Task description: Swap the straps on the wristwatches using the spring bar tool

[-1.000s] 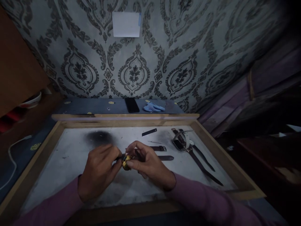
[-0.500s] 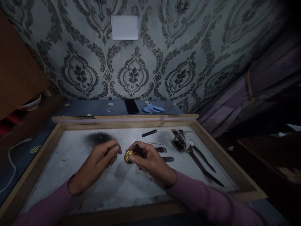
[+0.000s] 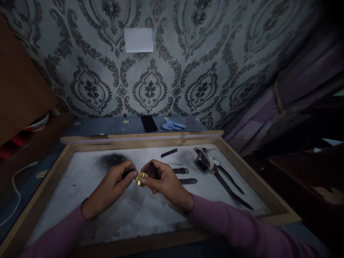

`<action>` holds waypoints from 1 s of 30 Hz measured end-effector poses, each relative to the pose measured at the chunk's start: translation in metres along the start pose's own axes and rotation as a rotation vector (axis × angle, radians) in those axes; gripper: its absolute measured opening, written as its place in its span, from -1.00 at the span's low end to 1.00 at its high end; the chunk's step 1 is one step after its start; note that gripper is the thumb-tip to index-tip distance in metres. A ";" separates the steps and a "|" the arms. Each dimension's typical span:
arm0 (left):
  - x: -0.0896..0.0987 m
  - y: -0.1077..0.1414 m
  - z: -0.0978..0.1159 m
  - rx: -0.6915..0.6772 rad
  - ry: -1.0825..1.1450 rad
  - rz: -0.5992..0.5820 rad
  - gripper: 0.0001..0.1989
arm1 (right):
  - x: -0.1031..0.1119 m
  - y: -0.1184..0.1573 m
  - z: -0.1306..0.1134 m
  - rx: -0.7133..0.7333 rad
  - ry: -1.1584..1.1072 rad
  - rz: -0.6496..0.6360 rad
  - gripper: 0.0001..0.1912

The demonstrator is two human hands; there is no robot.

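Observation:
A gold watch case [image 3: 140, 179] is pinched between the thumb and fingers of my right hand [image 3: 168, 184]. A dark strip [image 3: 154, 169] sticks up between the fingers of that hand; I cannot tell whether it joins the case. My left hand [image 3: 113, 186] is closed at the case's left edge, with a dark narrow piece [image 3: 126, 173] showing between its thumb and fingers. Beyond the right hand lie a dark buckle strap [image 3: 180, 171] and a dark pointed strap [image 3: 189, 181]. A thin metal tool [image 3: 176, 163] and a flat dark blade [image 3: 169, 153] are behind them.
A wooden-framed tray [image 3: 88, 146] with a white bottom surrounds the work. At its right, several watches [image 3: 202, 165] lie beside dark-handled pliers [image 3: 231, 179]. A black phone [image 3: 149, 123] and blue cloth-like item [image 3: 173, 125] rest behind the frame, before the patterned wall [image 3: 150, 86].
My left hand has come right up to the gold case, and a dark piece now shows in its fingers. The right hand and case have shifted slightly left. The camera view has tilted a little.

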State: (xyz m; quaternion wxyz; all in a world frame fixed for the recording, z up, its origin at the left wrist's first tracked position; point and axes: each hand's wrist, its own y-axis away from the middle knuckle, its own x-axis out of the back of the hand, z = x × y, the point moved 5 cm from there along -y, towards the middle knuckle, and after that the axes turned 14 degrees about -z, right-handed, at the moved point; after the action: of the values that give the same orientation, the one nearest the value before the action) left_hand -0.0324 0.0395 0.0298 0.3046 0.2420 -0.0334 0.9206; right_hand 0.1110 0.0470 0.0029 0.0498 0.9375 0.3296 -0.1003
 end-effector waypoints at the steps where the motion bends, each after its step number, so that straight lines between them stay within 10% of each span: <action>1: 0.000 0.000 -0.001 -0.003 -0.019 0.006 -0.71 | 0.000 0.000 0.000 -0.001 -0.012 -0.002 -0.61; 25: 0.009 -0.001 -0.017 0.142 0.399 -0.071 -0.64 | -0.009 -0.014 0.012 0.063 -0.193 -0.096 -0.55; 30: 0.023 0.002 -0.025 0.195 0.431 0.006 -0.66 | 0.002 -0.035 0.015 -0.024 0.157 -0.053 -0.54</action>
State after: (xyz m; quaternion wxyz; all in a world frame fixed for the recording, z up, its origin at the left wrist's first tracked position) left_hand -0.0601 0.0550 0.0189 0.2770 0.0682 0.1204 0.9509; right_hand 0.0881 0.0726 -0.0133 0.0324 0.9327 0.3585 -0.0237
